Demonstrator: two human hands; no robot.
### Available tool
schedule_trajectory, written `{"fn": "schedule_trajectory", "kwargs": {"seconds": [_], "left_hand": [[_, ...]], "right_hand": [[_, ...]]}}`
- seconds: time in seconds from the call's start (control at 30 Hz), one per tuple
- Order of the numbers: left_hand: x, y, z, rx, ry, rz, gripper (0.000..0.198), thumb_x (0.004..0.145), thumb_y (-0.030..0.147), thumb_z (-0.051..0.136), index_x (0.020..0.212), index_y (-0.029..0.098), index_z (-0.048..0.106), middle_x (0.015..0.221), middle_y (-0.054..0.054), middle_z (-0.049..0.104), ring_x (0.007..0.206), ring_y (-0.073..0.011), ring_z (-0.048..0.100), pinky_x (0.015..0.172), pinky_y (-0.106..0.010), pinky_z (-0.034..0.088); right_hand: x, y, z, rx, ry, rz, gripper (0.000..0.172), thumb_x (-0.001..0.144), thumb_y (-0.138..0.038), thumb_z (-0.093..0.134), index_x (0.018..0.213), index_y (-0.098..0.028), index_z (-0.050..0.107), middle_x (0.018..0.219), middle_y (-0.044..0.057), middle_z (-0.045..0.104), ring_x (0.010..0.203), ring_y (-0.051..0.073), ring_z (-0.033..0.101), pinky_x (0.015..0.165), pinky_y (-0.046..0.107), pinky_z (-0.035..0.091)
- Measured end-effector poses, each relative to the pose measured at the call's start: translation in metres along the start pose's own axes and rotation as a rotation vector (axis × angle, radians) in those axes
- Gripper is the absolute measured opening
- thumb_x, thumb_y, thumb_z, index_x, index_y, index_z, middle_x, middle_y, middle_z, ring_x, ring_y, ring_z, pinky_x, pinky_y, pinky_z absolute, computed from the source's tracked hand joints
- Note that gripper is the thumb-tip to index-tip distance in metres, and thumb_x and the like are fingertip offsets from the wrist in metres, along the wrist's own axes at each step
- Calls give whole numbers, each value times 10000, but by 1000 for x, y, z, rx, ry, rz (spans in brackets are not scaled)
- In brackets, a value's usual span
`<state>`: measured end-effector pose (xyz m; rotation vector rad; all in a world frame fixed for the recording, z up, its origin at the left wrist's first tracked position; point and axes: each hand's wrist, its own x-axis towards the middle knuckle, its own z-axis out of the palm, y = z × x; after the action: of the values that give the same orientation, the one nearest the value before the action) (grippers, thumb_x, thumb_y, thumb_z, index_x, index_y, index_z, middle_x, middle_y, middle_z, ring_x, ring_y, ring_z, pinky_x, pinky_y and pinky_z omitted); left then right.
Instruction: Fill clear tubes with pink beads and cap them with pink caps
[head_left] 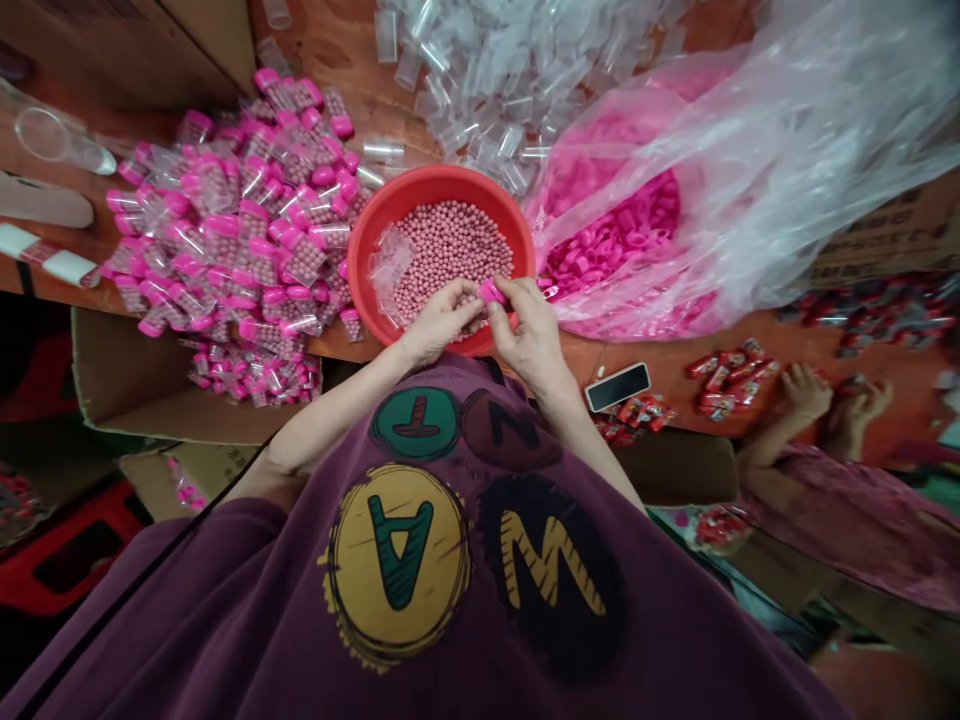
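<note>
Over the near rim of a red bowl (pixel 442 180), both my hands meet at one small container. My left hand (pixel 441 322) is closed around its clear body, mostly hidden by the fingers. My right hand (pixel 529 328) pinches the pink cap (pixel 491 292) at the container's end. Whether the cap is fully seated I cannot tell. Pink beads (pixel 454 245) fill much of the bowl, and a few clear empty tubes (pixel 391 262) lie on them at the left side.
Left of the bowl is a heap of pink-capped containers (pixel 247 230), above a cardboard box (pixel 150 385). Clear tubes (pixel 510 90) are piled behind. Loose pink caps (pixel 615 235) lie in a plastic bag at right. A phone (pixel 618 387) lies near the edge; another person's hands (pixel 806 390) are further right.
</note>
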<state>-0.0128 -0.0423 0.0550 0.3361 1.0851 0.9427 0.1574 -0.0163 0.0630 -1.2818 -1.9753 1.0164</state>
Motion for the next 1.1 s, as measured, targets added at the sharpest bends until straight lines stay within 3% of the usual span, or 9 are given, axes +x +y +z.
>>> {"fn": "schedule_trajectory", "kwargs": {"seconds": [0.1,0.3,0.47,0.67,0.77,0.83,0.9,1.0,1.1], "left_hand": [[3,0,1,-48,38,-42,156,999,212,791,995,197,636,752,56,641,622,-63,568,642,-189,448],[9,1,-3,-160,-36,-124,259,908,277,900,951,168,669,830,13,745,752,-95,694,762,-219,541],[10,2,-6,-158,-105,-138,268,907,299,906,875,168,674,855,-14,785,721,-88,681,751,-220,539],[12,-9,-9,-82,-121,-69,238,962,361,837,913,181,690,865,-21,767,748,-109,671,795,-253,558],[16,-19,-11,137,-18,22,203,925,277,842,1034,180,700,996,-37,784,889,-140,715,897,-285,576],[19,-22,-12,340,85,124,337,828,140,875,1114,172,700,1068,-43,785,997,-162,725,978,-306,573],[21,-23,-11,457,96,185,379,808,82,850,1155,155,714,1075,-47,785,1025,-173,724,1006,-316,571],[19,-20,-9,357,-28,145,199,961,170,728,1157,147,756,1038,-47,797,960,-160,733,950,-297,592],[15,-17,-5,166,-46,21,153,1042,229,657,1076,147,782,961,-33,800,844,-138,728,852,-263,600]], "right_hand": [[-5,4,3,9,-73,56,467,1069,-477,631,1487,-270,662,1412,145,721,1343,337,666,1230,643,544],[-14,20,17,-100,-102,87,945,942,-644,826,1706,-261,422,1693,189,534,1604,414,494,1357,726,408],[-17,33,27,-130,-64,9,904,995,-634,724,1707,-215,356,1692,197,532,1604,407,510,1344,716,439],[-17,40,31,-182,-43,-15,797,957,-465,701,1645,-197,400,1605,191,603,1530,400,571,1312,694,472],[-16,39,30,-245,-111,24,763,904,-357,711,1596,-173,447,1531,204,648,1470,417,602,1282,716,473],[-16,40,30,-280,-175,53,746,874,-307,713,1565,-164,472,1499,212,660,1445,429,607,1265,733,468],[-15,41,29,-272,-197,52,774,850,-282,714,1571,-166,459,1539,218,627,1474,429,579,1269,724,463],[-15,43,31,-204,-139,36,862,828,-271,706,1622,-185,381,1595,212,565,1509,402,546,1267,683,487],[-15,44,33,-182,-95,70,852,836,-292,717,1612,-197,380,1532,198,583,1460,394,573,1234,681,517]]}}
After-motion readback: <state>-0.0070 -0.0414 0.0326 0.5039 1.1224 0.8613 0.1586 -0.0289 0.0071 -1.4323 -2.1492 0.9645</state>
